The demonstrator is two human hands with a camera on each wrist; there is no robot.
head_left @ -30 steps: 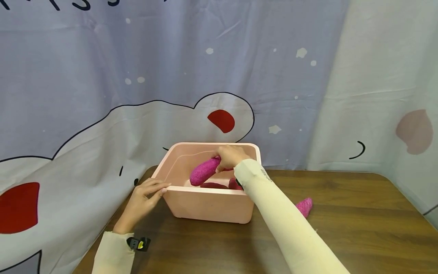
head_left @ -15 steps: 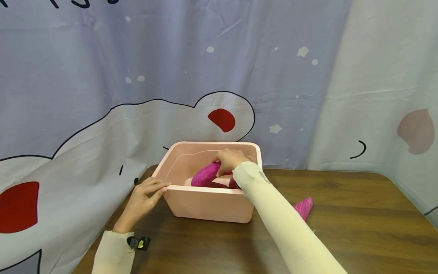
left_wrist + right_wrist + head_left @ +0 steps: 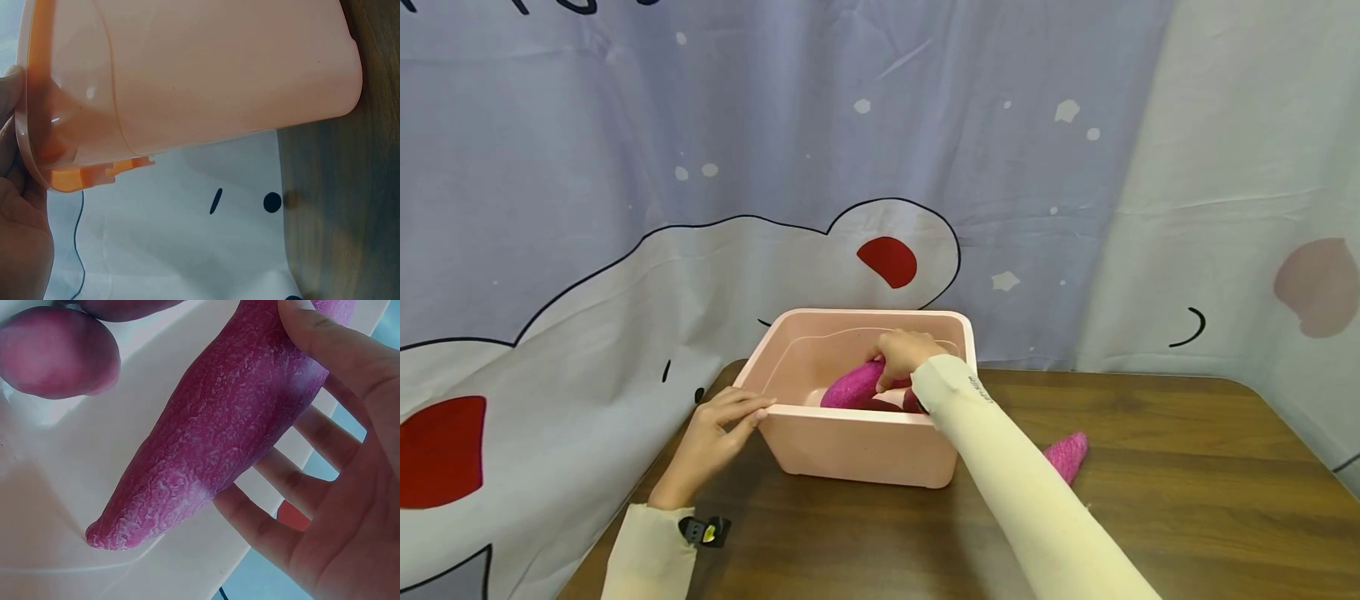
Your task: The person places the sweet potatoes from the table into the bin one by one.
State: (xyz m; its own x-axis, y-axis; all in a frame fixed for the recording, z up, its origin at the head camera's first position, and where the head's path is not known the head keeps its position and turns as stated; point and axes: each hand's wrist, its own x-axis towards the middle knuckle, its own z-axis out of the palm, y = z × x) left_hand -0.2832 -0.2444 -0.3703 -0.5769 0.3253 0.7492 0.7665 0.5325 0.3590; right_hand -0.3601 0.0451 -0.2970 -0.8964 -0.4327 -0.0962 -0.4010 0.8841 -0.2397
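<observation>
A purple sweet potato with rough skin lies in the grip of my right hand, down inside a pink plastic bin. In the right wrist view, thumb and fingers go round the sweet potato, and its tapered end points down-left, close over the bin's floor. Smooth dark-red rounded pieces rest in the bin beside it. My left hand grips the bin's near left corner by the rim, as the left wrist view shows with the bin's wall.
Another pink-purple rough piece lies on the wooden table to the right, partly hidden behind my right sleeve. A printed curtain hangs directly behind the bin and along the left side.
My right hand has lowered the sweet potato deeper into the bin, mostly in the first half second. The left hand has stayed on the rim.
</observation>
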